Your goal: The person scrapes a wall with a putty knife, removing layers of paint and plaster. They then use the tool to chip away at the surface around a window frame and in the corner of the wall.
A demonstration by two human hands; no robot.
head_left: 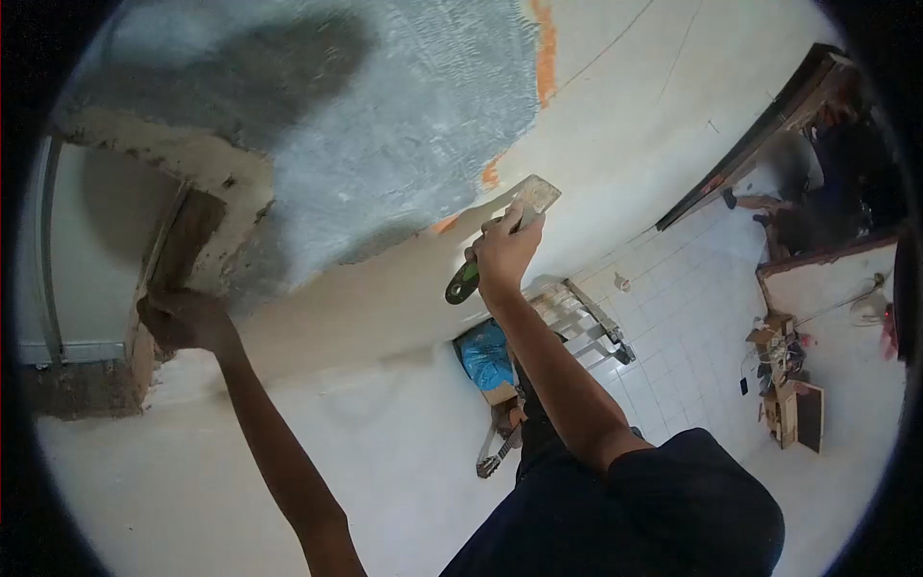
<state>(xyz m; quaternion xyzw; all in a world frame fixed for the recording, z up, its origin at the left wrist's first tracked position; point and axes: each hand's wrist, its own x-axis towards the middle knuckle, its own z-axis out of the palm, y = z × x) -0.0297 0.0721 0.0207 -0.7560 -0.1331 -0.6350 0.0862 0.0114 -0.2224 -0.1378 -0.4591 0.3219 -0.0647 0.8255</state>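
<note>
My right hand (508,252) is closed around a putty knife (540,193). Its dark green and black handle end sticks out below the fingers, and the wide blade, smeared with pale material, lies near the wall surface. Beside it is the ragged edge of a grey, rough plaster patch (413,125) with orange bits along its border. My left hand (183,319) is at the lower edge of a recessed opening (197,231), its fingers curled over the rim. The fingertips are partly hidden there.
Smooth cream wall (635,125) surrounds the patch. Below stand a white ladder-like frame (591,332), a blue plastic bag (486,356) and a guitar headstock (488,467). Another person (817,192) sits beyond a doorway. Boxes and clutter (777,375) lie along the right wall.
</note>
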